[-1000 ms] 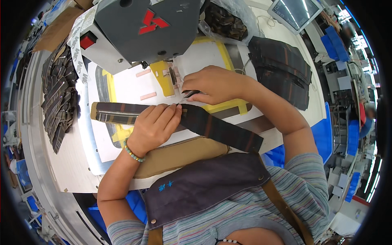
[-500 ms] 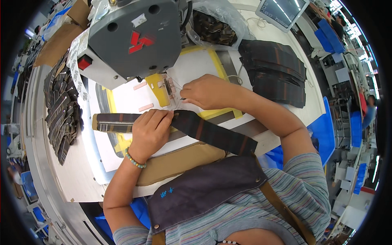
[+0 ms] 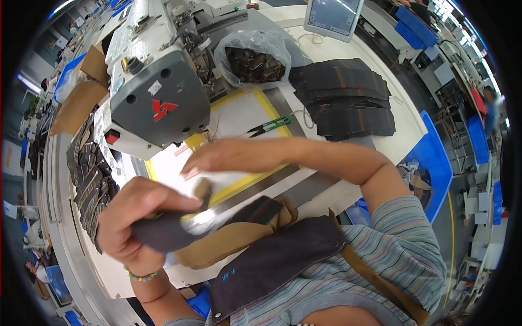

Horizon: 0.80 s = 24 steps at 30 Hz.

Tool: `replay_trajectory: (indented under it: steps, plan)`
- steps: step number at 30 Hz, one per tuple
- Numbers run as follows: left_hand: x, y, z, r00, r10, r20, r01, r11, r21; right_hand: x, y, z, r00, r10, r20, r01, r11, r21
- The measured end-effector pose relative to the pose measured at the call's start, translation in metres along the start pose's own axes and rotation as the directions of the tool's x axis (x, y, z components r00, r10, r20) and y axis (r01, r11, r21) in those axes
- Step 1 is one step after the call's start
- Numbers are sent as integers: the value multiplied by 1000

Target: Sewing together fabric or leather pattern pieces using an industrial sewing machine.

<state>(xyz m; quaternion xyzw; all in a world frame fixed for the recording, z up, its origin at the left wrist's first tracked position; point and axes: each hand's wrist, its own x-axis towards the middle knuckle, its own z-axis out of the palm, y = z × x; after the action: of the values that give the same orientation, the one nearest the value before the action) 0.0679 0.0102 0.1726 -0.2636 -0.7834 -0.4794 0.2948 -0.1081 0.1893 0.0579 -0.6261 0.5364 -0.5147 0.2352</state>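
Observation:
Low at the left, my left hand [image 3: 128, 220] is closed on a dark plaid fabric strip [image 3: 160, 233], which is folded and blurred by movement. Over the white, yellow-taped plate [image 3: 234, 114], my right hand [image 3: 217, 155] is open with fingers loosely bent, blurred, and nothing visible in it. Above it lie green-handled thread snips [image 3: 272, 124]. The grey machine head [image 3: 157, 95] hangs over the plate, partly hiding a yellow guide [image 3: 198, 138]. A tan padded piece [image 3: 204, 252] lies along the front edge, under the strip.
Stacked dark plaid pieces [image 3: 342, 95] lie at the right, a plastic bag [image 3: 250, 54] of fabric pieces behind, a heap of strips [image 3: 87, 190] at the left. A screen [image 3: 331, 16] stands at the back, a blue bin [image 3: 432, 146] beside the table. People [image 3: 489, 108] are in the distance.
My left hand has swung left and down, folding the strip back. My right hand has let go of the snips, which now lie behind it, and moved left. The view has shifted.

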Motion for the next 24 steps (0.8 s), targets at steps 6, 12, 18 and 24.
replay_trajectory:
  steps: [6,12,18,24]
  plan:
    - [-1,-22,-33,998,69,-10,-69,981,-182,-8,-10,35,759,318,568,-629,582,515]
    - [-82,-67,-85,944,-330,25,267,716,-645,-42,-16,5,821,350,451,-571,485,663]
    - [-170,-105,-124,848,-497,-182,56,426,-903,-63,-17,-19,725,584,365,-688,640,342]
    - [-163,-89,-100,659,-695,-287,23,400,-916,-63,4,-8,780,585,224,-597,802,-15]
